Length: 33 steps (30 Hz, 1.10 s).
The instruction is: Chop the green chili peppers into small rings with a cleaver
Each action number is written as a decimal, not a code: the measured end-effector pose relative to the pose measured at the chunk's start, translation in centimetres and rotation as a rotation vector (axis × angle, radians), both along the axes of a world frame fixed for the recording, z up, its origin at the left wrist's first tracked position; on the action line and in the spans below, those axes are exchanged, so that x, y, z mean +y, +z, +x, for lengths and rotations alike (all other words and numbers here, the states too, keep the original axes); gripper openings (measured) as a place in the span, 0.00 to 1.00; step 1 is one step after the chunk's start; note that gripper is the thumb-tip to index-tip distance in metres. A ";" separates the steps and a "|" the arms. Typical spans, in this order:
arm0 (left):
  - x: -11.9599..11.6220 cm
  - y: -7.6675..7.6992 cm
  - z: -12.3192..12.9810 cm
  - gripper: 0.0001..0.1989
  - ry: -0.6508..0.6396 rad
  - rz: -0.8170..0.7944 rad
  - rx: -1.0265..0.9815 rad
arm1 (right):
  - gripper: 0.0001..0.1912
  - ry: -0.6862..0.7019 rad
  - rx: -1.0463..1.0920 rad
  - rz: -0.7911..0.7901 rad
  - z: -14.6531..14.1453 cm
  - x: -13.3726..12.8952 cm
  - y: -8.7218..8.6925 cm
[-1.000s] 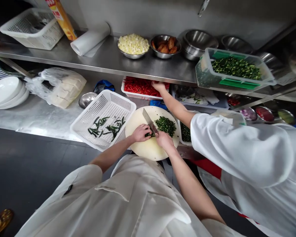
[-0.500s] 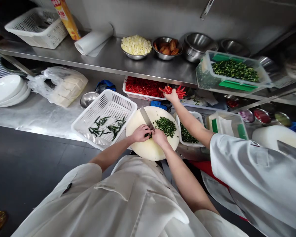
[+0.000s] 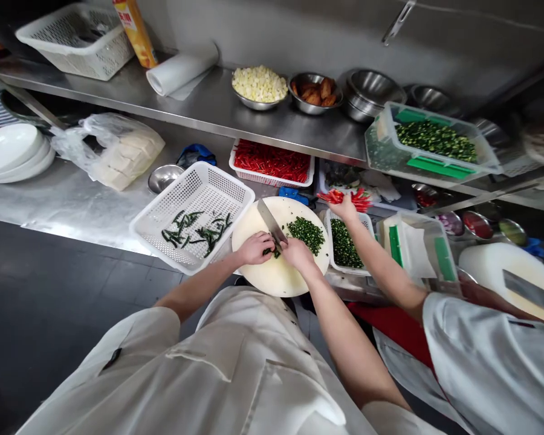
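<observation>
On the round cutting board (image 3: 276, 281), my right hand (image 3: 298, 254) grips a cleaver (image 3: 271, 219) whose blade points away from me. My left hand (image 3: 255, 248) is closed over green chili peppers (image 3: 272, 252) just left of the blade, its fingers curled on them. Chopped green chili (image 3: 307, 234) lies heaped on the board's right side. To the left, a white perforated basket (image 3: 193, 187) holds several whole green chilies (image 3: 181, 226). Right of the board stands a smaller white basket (image 3: 370, 225) of chopped green chili (image 3: 344, 244).
At the right, a co-worker's hand (image 3: 344, 207) holds a bunch of red chilies (image 3: 361, 199). A basket of red chilies (image 3: 272, 162) sits under the steel shelf (image 3: 199, 112). Another cleaver (image 3: 528, 290) rests on a second board (image 3: 489, 257). Bagged white blocks (image 3: 131, 154) lie left.
The co-worker's hand has moved right with the red chilies, away from the red chili basket. My hands stay at the same place on the board, with the cleaver barely shifted.
</observation>
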<state>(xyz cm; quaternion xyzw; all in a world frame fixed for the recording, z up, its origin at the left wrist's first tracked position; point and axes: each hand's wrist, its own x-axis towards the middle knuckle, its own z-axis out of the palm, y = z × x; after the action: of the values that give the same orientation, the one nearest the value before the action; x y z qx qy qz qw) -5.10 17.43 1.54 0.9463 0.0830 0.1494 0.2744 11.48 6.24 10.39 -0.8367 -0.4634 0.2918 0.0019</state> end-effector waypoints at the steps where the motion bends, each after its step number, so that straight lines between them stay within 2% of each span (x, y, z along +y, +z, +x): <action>1: 0.0 -0.1 -0.1 0.07 0.006 0.001 -0.001 | 0.20 -0.004 -0.009 -0.011 -0.2 -0.3 0.0; 5: 0.1 -0.3 -0.2 0.07 -0.009 0.001 0.025 | 0.22 -0.033 -0.027 -0.057 -1.0 -0.5 -1.0; 9: 0.1 0.4 -0.5 0.07 -0.013 -0.006 0.023 | 0.20 0.019 0.022 -0.022 -0.4 0.5 -1.7; 11: -0.6 0.9 -1.0 0.07 0.052 -0.004 0.002 | 0.19 0.033 0.026 0.018 0.2 0.5 -2.0; 14: -3.1 1.2 -1.9 0.09 0.138 0.008 -0.021 | 0.19 0.029 0.017 0.077 0.5 0.0 -2.3; 16: -5.4 1.0 -2.2 0.11 0.047 0.028 -0.026 | 0.20 0.004 0.024 0.084 0.5 -0.2 -2.5; 19: -8.2 0.2 -1.8 0.14 -0.219 0.097 -0.034 | 0.19 -0.022 0.051 0.086 0.6 0.0 -2.3; 21: -8.8 -0.2 -1.2 0.10 -0.303 0.146 -0.031 | 0.18 -0.019 0.065 0.098 0.9 0.2 -2.0; 22: -8.6 -0.3 -0.9 0.07 -0.298 0.167 -0.024 | 0.18 -0.018 0.069 0.102 1.0 0.2 -1.8; 23: -8.2 -0.3 -0.7 0.06 -0.259 0.185 -0.013 | 0.18 -0.018 0.074 0.106 1.2 0.1 -1.7; 25: -6.8 -0.3 -0.7 0.07 -0.094 0.211 0.006 | 0.17 -0.013 0.076 0.116 1.3 -0.3 -1.5; 27: -5.3 -0.3 -0.8 0.13 0.122 0.202 0.010 | 0.17 -0.004 0.064 0.119 1.3 -1.1 -1.3; 29: -3.9 -0.3 -1.1 0.21 0.255 0.148 0.004 | 0.17 0.001 0.039 0.096 1.1 -1.9 -1.0; 31: -2.9 -0.5 -1.4 0.24 0.252 0.085 -0.004 | 0.18 0.006 0.004 0.060 0.8 -2.4 -0.5; 33: -2.3 -0.8 -1.4 0.20 0.178 0.046 -0.008 | 0.18 0.021 -0.021 0.031 0.4 -2.4 -0.1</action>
<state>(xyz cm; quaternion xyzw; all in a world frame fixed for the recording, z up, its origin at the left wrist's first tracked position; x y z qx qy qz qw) -6.51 15.11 0.77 0.9406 0.1621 0.1789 0.2385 11.88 3.85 10.24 -0.8349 -0.4765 0.2755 0.0070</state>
